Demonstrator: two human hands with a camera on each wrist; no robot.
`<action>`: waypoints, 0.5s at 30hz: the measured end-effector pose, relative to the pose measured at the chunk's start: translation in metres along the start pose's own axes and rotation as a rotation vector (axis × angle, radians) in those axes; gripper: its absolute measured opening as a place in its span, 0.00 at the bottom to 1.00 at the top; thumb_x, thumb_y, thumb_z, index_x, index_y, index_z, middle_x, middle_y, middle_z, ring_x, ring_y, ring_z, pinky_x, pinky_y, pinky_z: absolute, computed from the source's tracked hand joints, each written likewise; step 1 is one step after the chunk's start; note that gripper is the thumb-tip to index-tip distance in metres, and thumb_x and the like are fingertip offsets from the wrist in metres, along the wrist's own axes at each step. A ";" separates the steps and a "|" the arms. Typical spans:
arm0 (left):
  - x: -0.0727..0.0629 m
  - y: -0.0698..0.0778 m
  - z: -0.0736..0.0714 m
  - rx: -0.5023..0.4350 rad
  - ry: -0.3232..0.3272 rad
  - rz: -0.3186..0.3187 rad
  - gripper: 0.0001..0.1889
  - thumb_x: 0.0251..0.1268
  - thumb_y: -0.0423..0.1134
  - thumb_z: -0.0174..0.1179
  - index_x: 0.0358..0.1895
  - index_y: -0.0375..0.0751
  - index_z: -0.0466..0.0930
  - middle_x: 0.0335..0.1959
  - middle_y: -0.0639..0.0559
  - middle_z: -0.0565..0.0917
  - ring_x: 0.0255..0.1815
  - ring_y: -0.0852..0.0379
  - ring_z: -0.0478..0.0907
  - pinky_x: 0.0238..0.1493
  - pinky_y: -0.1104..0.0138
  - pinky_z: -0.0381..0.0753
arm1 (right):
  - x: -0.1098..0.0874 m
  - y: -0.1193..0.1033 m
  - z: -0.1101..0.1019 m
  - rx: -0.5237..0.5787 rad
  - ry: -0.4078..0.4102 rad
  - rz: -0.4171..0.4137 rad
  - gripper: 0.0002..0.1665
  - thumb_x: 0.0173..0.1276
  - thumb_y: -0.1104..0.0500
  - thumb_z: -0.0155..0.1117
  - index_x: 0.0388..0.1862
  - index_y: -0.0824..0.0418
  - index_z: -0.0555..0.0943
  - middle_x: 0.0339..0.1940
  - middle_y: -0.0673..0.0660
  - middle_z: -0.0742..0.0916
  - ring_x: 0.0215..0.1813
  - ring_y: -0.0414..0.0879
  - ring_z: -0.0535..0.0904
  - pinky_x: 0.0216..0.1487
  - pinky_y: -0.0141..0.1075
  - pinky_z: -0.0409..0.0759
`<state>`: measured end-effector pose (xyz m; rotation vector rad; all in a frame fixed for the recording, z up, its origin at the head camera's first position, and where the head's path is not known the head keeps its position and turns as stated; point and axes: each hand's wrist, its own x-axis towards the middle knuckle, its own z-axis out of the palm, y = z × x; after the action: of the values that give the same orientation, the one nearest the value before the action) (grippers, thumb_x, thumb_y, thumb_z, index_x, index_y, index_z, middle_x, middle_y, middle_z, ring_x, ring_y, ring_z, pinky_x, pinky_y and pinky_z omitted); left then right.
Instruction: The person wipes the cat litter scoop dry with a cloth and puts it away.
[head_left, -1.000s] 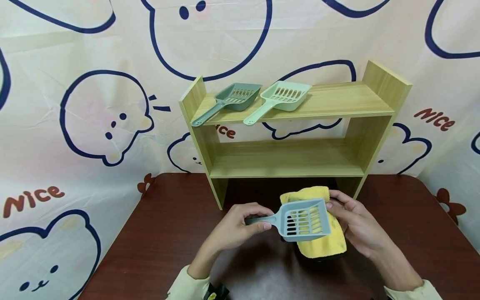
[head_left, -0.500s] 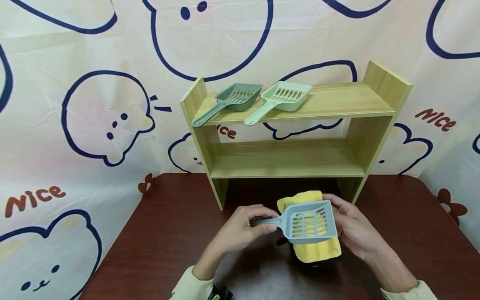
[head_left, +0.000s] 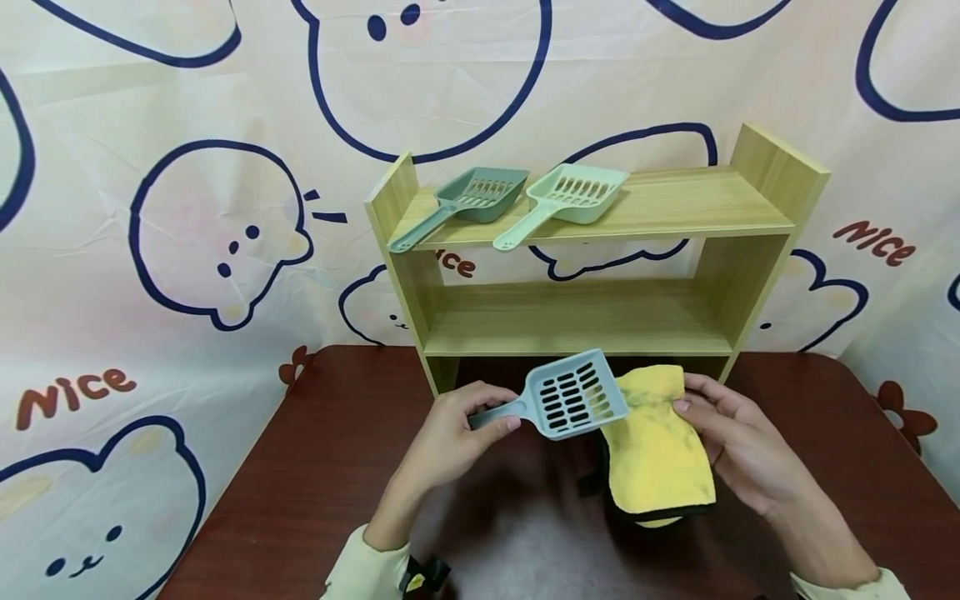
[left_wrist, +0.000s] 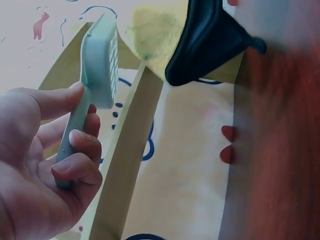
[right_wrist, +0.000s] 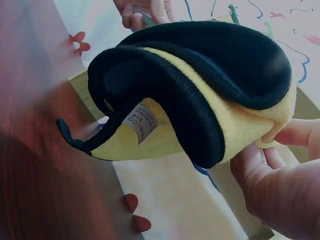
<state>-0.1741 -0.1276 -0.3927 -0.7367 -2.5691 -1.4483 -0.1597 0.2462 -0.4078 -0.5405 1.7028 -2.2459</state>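
Observation:
My left hand (head_left: pixel 459 433) grips the handle of a blue slotted litter scoop (head_left: pixel 573 396), its pan pointing right; in the left wrist view the fingers curl round the handle (left_wrist: pixel 75 127). On the right, my right hand (head_left: pixel 742 442) pinches the upper edge of a yellow cloth (head_left: pixel 660 454) with a black border and grey smudges. The cloth hangs down, just behind and beside the scoop's pan. Seen in the right wrist view, the cloth (right_wrist: pixel 245 132) is folded over, with its black edging, a loop and a white label (right_wrist: pixel 140 122) showing.
A light wooden shelf (head_left: pixel 577 317) stands at the back of the dark red table (head_left: pixel 285 517). On its top board lie a dark green scoop (head_left: pixel 480 196) and a pale green scoop (head_left: pixel 577 196), handles jutting over the front edge. A patterned curtain (head_left: pixel 217 375) hangs behind.
The scoop has moved left and up and is tilted, no longer in front of most of the cloth. The right hand has moved the cloth slightly right, away from the pan.

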 end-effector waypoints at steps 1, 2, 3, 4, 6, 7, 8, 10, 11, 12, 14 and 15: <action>0.000 0.000 -0.002 0.003 0.009 -0.012 0.10 0.69 0.38 0.74 0.51 0.51 0.91 0.45 0.57 0.89 0.41 0.59 0.80 0.45 0.68 0.79 | -0.001 -0.001 0.000 0.003 0.007 0.001 0.20 0.89 0.66 0.44 0.73 0.55 0.72 0.56 0.50 0.90 0.49 0.43 0.91 0.43 0.41 0.91; 0.000 0.000 -0.003 0.004 0.016 -0.018 0.10 0.69 0.37 0.74 0.51 0.52 0.91 0.45 0.57 0.89 0.41 0.59 0.80 0.44 0.68 0.79 | -0.001 -0.001 0.000 0.006 0.014 0.005 0.20 0.89 0.66 0.44 0.73 0.55 0.72 0.55 0.50 0.90 0.49 0.42 0.91 0.43 0.40 0.91; 0.000 0.000 -0.004 0.004 0.022 -0.025 0.10 0.69 0.37 0.74 0.51 0.52 0.91 0.45 0.58 0.89 0.41 0.59 0.81 0.44 0.68 0.79 | -0.002 -0.002 0.000 0.009 0.020 0.008 0.20 0.89 0.66 0.44 0.72 0.55 0.72 0.55 0.49 0.90 0.49 0.42 0.91 0.43 0.40 0.91; -0.001 0.000 -0.004 0.005 0.028 -0.032 0.10 0.69 0.37 0.74 0.50 0.53 0.91 0.44 0.59 0.89 0.41 0.58 0.81 0.44 0.68 0.79 | -0.002 -0.002 0.000 0.012 0.025 0.012 0.20 0.89 0.66 0.45 0.72 0.55 0.72 0.55 0.49 0.90 0.49 0.42 0.91 0.43 0.40 0.91; -0.001 0.000 -0.004 0.011 0.038 -0.031 0.10 0.69 0.36 0.73 0.50 0.53 0.91 0.44 0.59 0.88 0.41 0.58 0.81 0.44 0.68 0.79 | -0.003 -0.002 0.002 0.009 0.030 0.018 0.19 0.89 0.65 0.45 0.72 0.55 0.72 0.54 0.49 0.91 0.48 0.42 0.91 0.43 0.40 0.91; -0.001 0.000 -0.003 0.015 0.042 -0.027 0.10 0.69 0.36 0.73 0.51 0.53 0.91 0.44 0.59 0.88 0.41 0.58 0.81 0.43 0.68 0.79 | -0.003 -0.002 0.004 0.005 0.030 0.019 0.19 0.89 0.65 0.45 0.71 0.55 0.73 0.54 0.49 0.91 0.48 0.42 0.91 0.43 0.40 0.91; 0.000 0.000 -0.002 0.021 0.048 -0.020 0.10 0.70 0.36 0.73 0.51 0.52 0.91 0.44 0.58 0.88 0.41 0.57 0.81 0.43 0.68 0.79 | -0.003 -0.002 0.006 0.002 0.028 0.020 0.19 0.89 0.65 0.45 0.71 0.54 0.73 0.54 0.49 0.91 0.48 0.42 0.91 0.43 0.41 0.91; 0.000 0.000 0.000 0.037 0.060 -0.007 0.11 0.70 0.36 0.73 0.52 0.50 0.91 0.43 0.57 0.88 0.40 0.57 0.80 0.42 0.69 0.78 | -0.002 -0.001 0.011 -0.006 0.024 0.019 0.19 0.89 0.64 0.45 0.71 0.54 0.73 0.54 0.48 0.90 0.48 0.43 0.92 0.43 0.41 0.91; 0.000 0.000 0.002 0.044 0.067 0.000 0.11 0.70 0.36 0.72 0.53 0.50 0.91 0.43 0.56 0.88 0.40 0.57 0.80 0.42 0.69 0.78 | -0.002 0.000 0.014 -0.011 0.023 0.018 0.19 0.89 0.65 0.45 0.71 0.54 0.73 0.54 0.48 0.90 0.48 0.43 0.92 0.43 0.41 0.91; 0.000 0.000 0.003 0.051 0.075 0.005 0.11 0.70 0.36 0.72 0.53 0.49 0.90 0.43 0.56 0.88 0.40 0.57 0.79 0.43 0.69 0.78 | -0.002 0.001 0.016 -0.015 0.024 0.018 0.19 0.89 0.64 0.46 0.71 0.54 0.73 0.54 0.48 0.90 0.48 0.43 0.91 0.43 0.42 0.91; 0.000 0.001 0.006 0.061 0.089 0.005 0.11 0.71 0.36 0.72 0.54 0.49 0.90 0.42 0.56 0.88 0.39 0.59 0.79 0.43 0.69 0.78 | 0.000 0.002 0.023 -0.023 0.035 0.019 0.18 0.89 0.64 0.47 0.71 0.55 0.72 0.54 0.48 0.90 0.48 0.43 0.91 0.43 0.42 0.91; 0.000 0.001 0.007 0.065 0.095 0.005 0.11 0.71 0.36 0.72 0.54 0.48 0.90 0.42 0.56 0.88 0.39 0.59 0.79 0.43 0.69 0.78 | 0.001 0.003 0.026 -0.029 0.044 0.020 0.17 0.89 0.64 0.48 0.70 0.55 0.72 0.54 0.48 0.90 0.48 0.42 0.91 0.44 0.41 0.91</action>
<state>-0.1724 -0.1214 -0.3962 -0.6484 -2.5274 -1.3572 -0.1488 0.2224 -0.4048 -0.4819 1.7568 -2.2375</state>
